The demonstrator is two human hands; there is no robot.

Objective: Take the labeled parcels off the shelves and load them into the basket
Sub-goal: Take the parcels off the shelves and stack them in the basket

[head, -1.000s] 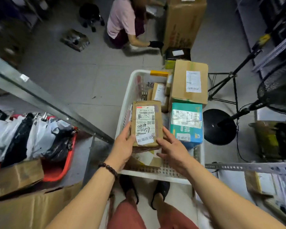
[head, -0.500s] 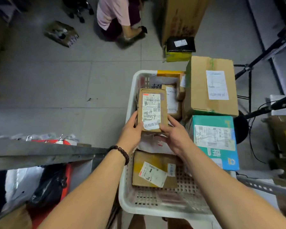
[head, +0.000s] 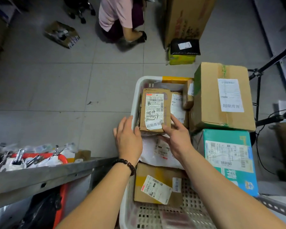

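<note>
The right hand (head: 175, 138) has its fingers (head: 174, 119) spread loosely, the forefinger lying along the right edge of a small labeled parcel (head: 154, 111) and the thumb against its near corner; whether that is a real grip or only a steadying touch I cannot tell. The left hand (head: 128, 139) is open and flat, fingers stretched, touching only the near left corner of that parcel and holding nothing; a dark bead bracelet (head: 126, 164) sits on its wrist. The parcel lies label-up in the far left part of the white basket (head: 135, 96), resting on other packages. Just nearer the person lies a white poly bag (head: 157, 152), and nearer still a flat brown carton (head: 155, 184) with a tilted label on the perforated basket floor. Along the right side sit a large brown box (head: 221, 96) and, nearer, a teal box (head: 229, 161). To the left, a grey metal shelf rail (head: 40, 176) crosses above a red bin (head: 40, 156) of bagged mail. Across the tiled floor (head: 56, 80), another person (head: 119, 15) crouches beside a tall carton (head: 186, 19).
</note>
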